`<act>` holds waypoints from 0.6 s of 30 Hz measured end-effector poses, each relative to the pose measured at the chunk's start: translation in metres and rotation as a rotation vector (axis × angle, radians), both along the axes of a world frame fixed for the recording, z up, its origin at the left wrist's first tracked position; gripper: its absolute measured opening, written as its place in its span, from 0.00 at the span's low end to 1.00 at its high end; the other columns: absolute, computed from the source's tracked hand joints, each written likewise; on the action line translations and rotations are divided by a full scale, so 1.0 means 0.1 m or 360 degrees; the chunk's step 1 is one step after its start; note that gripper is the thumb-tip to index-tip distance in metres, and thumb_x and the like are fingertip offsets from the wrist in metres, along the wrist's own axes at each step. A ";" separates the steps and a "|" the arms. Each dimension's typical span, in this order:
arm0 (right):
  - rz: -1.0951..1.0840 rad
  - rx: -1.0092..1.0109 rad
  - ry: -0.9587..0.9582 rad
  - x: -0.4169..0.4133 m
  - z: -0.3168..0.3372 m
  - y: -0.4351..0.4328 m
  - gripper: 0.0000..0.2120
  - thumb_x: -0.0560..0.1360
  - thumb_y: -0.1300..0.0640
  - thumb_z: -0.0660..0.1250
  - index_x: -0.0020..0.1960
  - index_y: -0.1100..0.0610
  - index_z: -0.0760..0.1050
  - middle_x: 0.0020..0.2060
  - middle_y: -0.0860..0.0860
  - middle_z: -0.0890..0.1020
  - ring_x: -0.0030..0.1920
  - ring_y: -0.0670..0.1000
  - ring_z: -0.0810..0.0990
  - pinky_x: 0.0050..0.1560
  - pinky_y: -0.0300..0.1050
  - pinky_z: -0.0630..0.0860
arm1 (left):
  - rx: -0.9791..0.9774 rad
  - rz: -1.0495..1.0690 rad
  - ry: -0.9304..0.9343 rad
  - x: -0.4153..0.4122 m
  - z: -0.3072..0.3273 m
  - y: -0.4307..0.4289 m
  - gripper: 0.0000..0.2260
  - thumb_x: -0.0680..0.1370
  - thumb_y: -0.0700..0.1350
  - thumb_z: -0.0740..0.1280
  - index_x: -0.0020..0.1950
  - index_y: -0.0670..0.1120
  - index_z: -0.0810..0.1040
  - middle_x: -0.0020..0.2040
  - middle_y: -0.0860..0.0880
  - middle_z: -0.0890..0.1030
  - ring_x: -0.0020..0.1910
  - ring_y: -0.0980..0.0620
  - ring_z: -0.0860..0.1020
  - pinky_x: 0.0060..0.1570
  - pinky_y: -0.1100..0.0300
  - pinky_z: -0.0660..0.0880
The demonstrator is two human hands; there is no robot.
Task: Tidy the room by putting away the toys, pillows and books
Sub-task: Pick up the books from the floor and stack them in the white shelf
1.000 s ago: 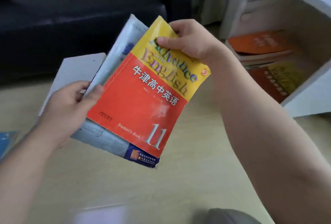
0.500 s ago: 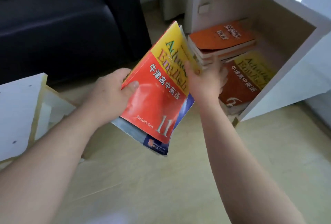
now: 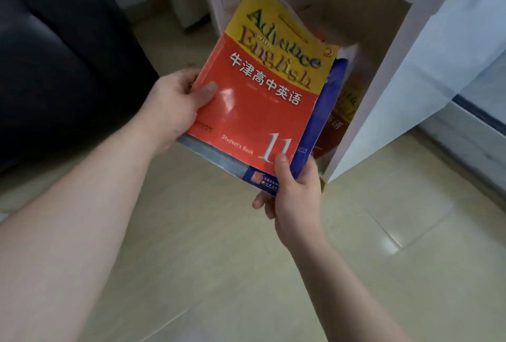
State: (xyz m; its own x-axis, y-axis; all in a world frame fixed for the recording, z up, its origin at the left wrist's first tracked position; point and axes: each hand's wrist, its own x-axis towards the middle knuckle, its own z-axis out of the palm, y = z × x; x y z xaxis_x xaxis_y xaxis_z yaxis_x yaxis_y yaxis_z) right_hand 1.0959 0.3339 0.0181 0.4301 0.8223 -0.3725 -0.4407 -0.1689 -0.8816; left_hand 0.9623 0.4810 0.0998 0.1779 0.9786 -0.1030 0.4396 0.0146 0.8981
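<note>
A red and yellow textbook (image 3: 262, 95) marked "Advance with English 11" lies on top of a blue and grey book (image 3: 320, 111). Both are held as a small stack in front of the open white cabinet (image 3: 388, 81). My left hand (image 3: 175, 103) grips the stack's left edge, thumb on the red cover. My right hand (image 3: 293, 193) grips the near bottom corner, thumb on the "11". Inside the cabinet another red and yellow book (image 3: 339, 120) shows behind the stack; the rest of the shelf is hidden.
A dark sofa (image 3: 60, 68) fills the left side. Beige tiled floor (image 3: 273, 273) spreads below my arms. A pale wall or panel (image 3: 465, 40) stands right of the cabinet, with a dark strip low at the right.
The stack has moved forward and right, up to the cabinet opening. My right hand has shifted from the stack's right edge to its bottom corner. The view has closed in on the cabinet.
</note>
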 end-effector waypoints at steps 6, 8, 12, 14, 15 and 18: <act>-0.0572 0.0035 0.0013 0.04 -0.10 0.30 0.07 0.84 0.57 0.62 0.61 0.54 0.70 0.40 0.45 0.81 0.29 0.46 0.76 0.27 0.43 0.72 | -0.0271 0.0459 -0.0315 0.45 -0.41 0.17 0.11 0.75 0.37 0.75 0.57 0.44 0.81 0.52 0.45 0.85 0.49 0.45 0.85 0.47 0.51 0.84; -0.0691 0.0000 0.0099 0.02 -0.15 0.39 0.09 0.84 0.56 0.62 0.64 0.53 0.68 0.45 0.46 0.81 0.31 0.44 0.78 0.30 0.44 0.74 | -0.0444 0.0541 -0.0554 0.59 -0.57 0.14 0.22 0.72 0.28 0.72 0.62 0.43 0.75 0.58 0.42 0.82 0.55 0.43 0.83 0.55 0.48 0.82; -0.0743 -0.0127 0.0285 0.00 -0.24 0.44 0.12 0.84 0.54 0.61 0.67 0.53 0.69 0.46 0.50 0.82 0.31 0.45 0.78 0.34 0.42 0.76 | -0.0620 0.0446 -0.0499 0.83 -0.79 0.01 0.23 0.68 0.27 0.70 0.61 0.42 0.78 0.57 0.43 0.83 0.59 0.41 0.81 0.63 0.46 0.77; -0.0693 -0.0190 0.0440 -0.01 -0.25 0.35 0.12 0.83 0.52 0.64 0.64 0.56 0.73 0.47 0.53 0.81 0.36 0.48 0.81 0.41 0.41 0.81 | -0.0667 0.0342 -0.0424 0.92 -0.82 -0.10 0.16 0.63 0.30 0.67 0.48 0.42 0.82 0.46 0.46 0.85 0.50 0.44 0.82 0.56 0.50 0.78; -0.0672 -0.0211 0.0578 -0.03 -0.25 0.30 0.11 0.82 0.52 0.66 0.62 0.57 0.74 0.47 0.54 0.81 0.39 0.49 0.83 0.46 0.42 0.82 | -0.0701 0.0334 -0.0460 0.95 -0.83 -0.15 0.14 0.64 0.30 0.65 0.45 0.42 0.82 0.41 0.48 0.85 0.47 0.46 0.81 0.55 0.51 0.78; -0.0607 -0.0314 0.0852 -0.07 -0.29 0.19 0.08 0.83 0.54 0.66 0.53 0.59 0.74 0.48 0.57 0.82 0.43 0.53 0.86 0.47 0.43 0.84 | -0.0857 0.0359 -0.0686 0.95 -0.80 -0.22 0.18 0.75 0.23 0.59 0.48 0.44 0.79 0.37 0.53 0.84 0.41 0.54 0.82 0.52 0.58 0.79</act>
State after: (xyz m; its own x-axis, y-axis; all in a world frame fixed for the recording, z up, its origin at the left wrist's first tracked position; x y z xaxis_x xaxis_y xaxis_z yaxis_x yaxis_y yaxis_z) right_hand 1.0894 0.3534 -0.0107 0.3911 0.5447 -0.7419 -0.8677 -0.0504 -0.4945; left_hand 1.0570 0.4586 0.0196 0.1109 0.8297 -0.5471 -0.0175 0.5520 0.8337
